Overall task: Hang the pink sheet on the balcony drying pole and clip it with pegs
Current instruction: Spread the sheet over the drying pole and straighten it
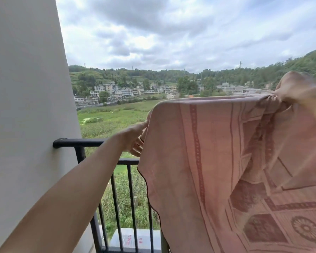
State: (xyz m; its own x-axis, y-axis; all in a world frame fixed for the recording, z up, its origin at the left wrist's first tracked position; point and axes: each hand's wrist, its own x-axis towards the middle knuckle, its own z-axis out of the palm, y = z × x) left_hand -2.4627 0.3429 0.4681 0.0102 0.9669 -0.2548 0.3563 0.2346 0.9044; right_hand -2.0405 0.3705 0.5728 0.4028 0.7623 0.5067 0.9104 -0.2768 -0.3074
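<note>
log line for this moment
pink sheet: held up before railing | left hand: pinches side edge | right hand: grips top edge | pegs: unseen

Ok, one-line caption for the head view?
Left hand grips the side edge and right hand the bunched top of a pink patterned fabric sheet spread before a black metal balcony railing.

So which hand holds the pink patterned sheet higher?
The right hand, bunching the top of the pink patterned sheet; the left hand pinches its side lower.
</note>
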